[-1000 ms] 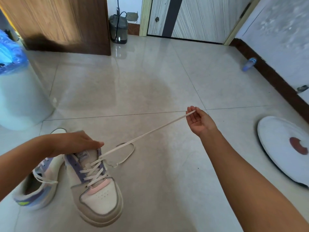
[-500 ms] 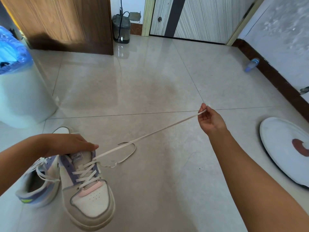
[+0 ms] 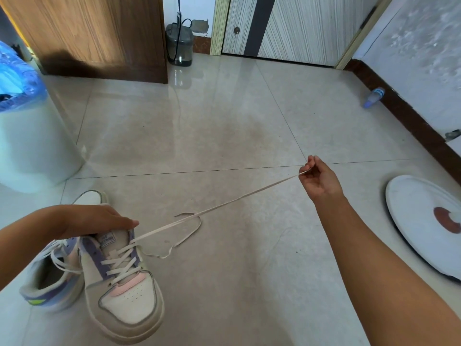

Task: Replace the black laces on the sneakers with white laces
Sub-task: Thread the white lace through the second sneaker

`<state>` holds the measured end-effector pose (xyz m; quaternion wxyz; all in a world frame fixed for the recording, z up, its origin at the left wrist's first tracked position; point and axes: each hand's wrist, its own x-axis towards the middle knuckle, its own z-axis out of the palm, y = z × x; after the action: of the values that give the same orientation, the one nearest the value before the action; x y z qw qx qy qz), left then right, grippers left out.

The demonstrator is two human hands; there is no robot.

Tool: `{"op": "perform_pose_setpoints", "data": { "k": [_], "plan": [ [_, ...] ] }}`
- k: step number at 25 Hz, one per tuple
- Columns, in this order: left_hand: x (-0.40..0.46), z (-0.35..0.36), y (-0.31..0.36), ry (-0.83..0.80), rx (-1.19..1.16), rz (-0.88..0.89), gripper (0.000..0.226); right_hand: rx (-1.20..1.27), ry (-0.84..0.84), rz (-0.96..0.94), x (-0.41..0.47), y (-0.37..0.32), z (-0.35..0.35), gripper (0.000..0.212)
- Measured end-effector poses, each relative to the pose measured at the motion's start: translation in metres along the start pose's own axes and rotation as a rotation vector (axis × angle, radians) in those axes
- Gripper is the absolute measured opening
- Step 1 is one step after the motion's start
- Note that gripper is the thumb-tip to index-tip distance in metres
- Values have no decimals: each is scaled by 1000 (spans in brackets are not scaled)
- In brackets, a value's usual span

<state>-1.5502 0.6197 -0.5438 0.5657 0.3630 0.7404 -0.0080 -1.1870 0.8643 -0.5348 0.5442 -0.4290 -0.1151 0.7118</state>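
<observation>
I am pulling the white lace [image 3: 224,204] tight through a top hole of the front sneaker [image 3: 124,278]. It sits on the floor [image 3: 224,121] near the bottom left corner, with the other sneaker [image 3: 50,278] touching it on the left. My right hand [image 3: 320,182] pinches the lace end between thumb and fingertips; the other fingers curl in loosely. My left hand [image 3: 97,221] lies on the shoe's collar, fingers nearly straight, holding it down. The lace's other end lies loose on the floor beside the shoe. Next, I think, I must bring both ends together and tie them.
</observation>
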Motion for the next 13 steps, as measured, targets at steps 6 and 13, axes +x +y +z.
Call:
{"op": "perform_pose_setpoints", "data": {
  "k": [6,13],
  "plan": [
    [-1,1,6,10,8,34,45,-141,-97,75,-3,-7,-6,4],
    [-10,-6,19,89,-114,127,54,-391,-313,100,-19,-13,17,16]
  ]
}}
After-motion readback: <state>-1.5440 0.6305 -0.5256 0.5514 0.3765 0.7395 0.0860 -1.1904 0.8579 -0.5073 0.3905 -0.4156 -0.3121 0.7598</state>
